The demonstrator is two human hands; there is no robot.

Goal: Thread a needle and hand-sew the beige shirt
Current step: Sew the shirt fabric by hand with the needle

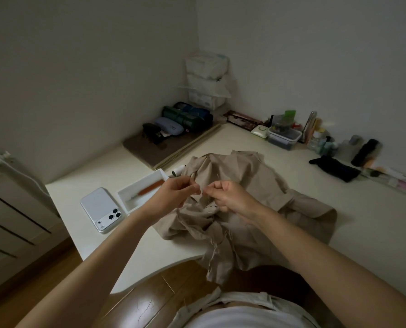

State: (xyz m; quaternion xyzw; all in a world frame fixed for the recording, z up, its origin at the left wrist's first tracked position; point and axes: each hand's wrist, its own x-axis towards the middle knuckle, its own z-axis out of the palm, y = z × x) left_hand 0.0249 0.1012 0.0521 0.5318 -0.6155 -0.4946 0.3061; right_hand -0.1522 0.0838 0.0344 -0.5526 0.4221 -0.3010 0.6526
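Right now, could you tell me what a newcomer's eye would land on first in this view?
First, the two hands meeting at centre: the left hand and right hand each pinch a fine thread over the crumpled beige shirt, which spills over the near edge of the table. Next, to the left, a white phone lies face down beside a white tray holding an orange-handled tool.

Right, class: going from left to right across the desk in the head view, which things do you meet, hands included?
phone → white tray → left hand → right hand → black pouch
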